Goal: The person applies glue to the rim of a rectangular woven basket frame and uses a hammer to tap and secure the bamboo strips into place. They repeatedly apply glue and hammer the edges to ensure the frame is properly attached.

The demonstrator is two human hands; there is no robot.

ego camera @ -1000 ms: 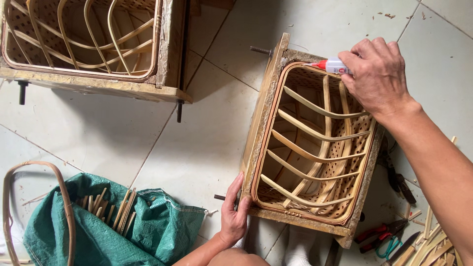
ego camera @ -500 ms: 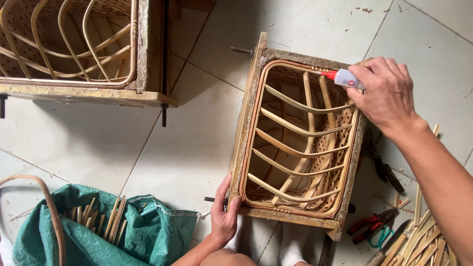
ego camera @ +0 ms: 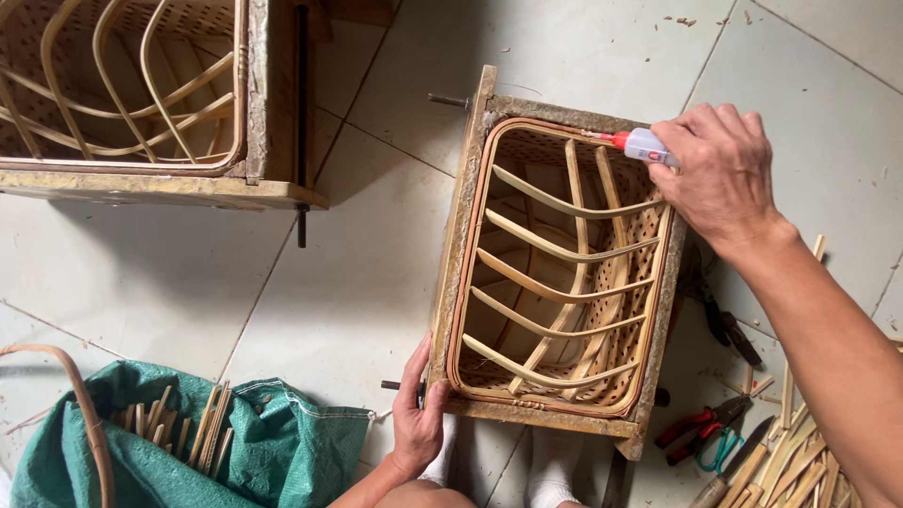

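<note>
On the tiled floor: rattan basket frame, near corner gripped by left hand; right hand clenching glue tube, nozzle at the rim.

A second frame lies at the upper left on the tile floor, its bent strips curving across the woven inside, a dark bolt sticking out at its corner. Lower left, a green sack holds short sticks, with a curved cane arching over its edge. At the lower right lie red pliers beside loose slats; dark pliers sit just above them. White socks show at the bottom.
</note>
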